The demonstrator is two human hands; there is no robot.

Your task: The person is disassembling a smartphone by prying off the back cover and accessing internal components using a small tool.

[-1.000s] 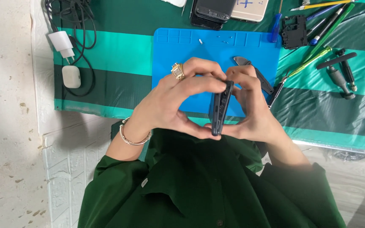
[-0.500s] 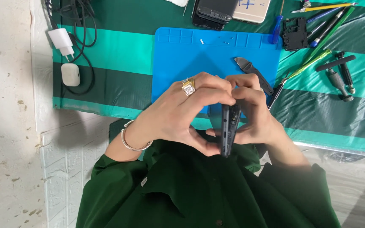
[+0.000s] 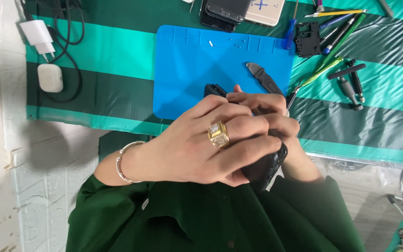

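My left hand (image 3: 206, 144), with a gold ring and a silver bracelet, wraps over a black phone-like device (image 3: 266, 169). The device's upper end (image 3: 213, 88) pokes out above my fingers, over the near edge of the blue mat (image 3: 197, 60). My right hand (image 3: 271, 112) grips the same device from the right and is mostly hidden behind the left. Both hands hold it above my lap, just in front of the table's edge. Most of the device is covered by my fingers.
A grey folding tool (image 3: 264, 77) lies on the mat. Two phones (image 3: 222, 11) sit at the back. Screwdrivers and pens (image 3: 346, 79) lie to the right with a small black part (image 3: 308, 39). A white charger (image 3: 38, 35) and an earbud case (image 3: 51, 77) are at the left.
The device was held edge-on between both hands. My left hand has since closed over it, covering most of it, and the hands fill more of the view.
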